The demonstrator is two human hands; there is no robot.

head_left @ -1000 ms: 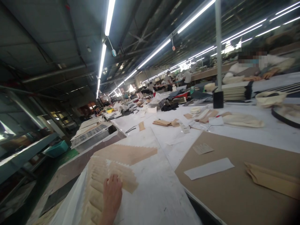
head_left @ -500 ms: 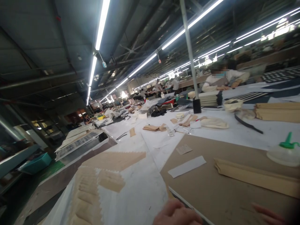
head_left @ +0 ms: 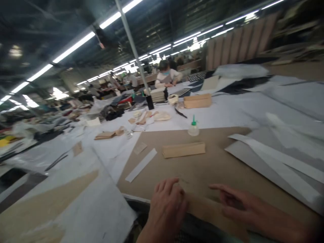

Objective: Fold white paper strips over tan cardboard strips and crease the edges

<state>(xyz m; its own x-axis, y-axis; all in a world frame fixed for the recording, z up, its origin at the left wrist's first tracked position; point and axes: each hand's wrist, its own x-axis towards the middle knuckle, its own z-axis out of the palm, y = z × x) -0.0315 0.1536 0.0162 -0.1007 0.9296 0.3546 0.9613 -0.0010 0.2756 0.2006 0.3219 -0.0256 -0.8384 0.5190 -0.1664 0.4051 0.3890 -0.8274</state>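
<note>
My left hand [head_left: 167, 204] is at the near edge of a brown board [head_left: 144, 141], its fingers curled on the left end of a tan piece [head_left: 207, 209]. That piece lies along the board's near edge and looks blurred. Over its right part is my right hand [head_left: 235, 204], the index finger stretched out to the left and the other fingers loosely bent and apart. Farther up the board lie a folded tan strip [head_left: 183, 150], a white strip [head_left: 141, 164] and a small pale piece [head_left: 140, 147].
A bottle with a green nozzle [head_left: 193, 129] stands at the board's far edge. White strips [head_left: 278, 158] lie at the right, tan sheets [head_left: 50, 199] at the left. A metal pole [head_left: 133, 44] rises beyond the board. A masked person [head_left: 168, 76] works farther back.
The view has swung right, so the board and bottle appear farther left. Both hands now show much more fully, with the tan piece between them in view.
</note>
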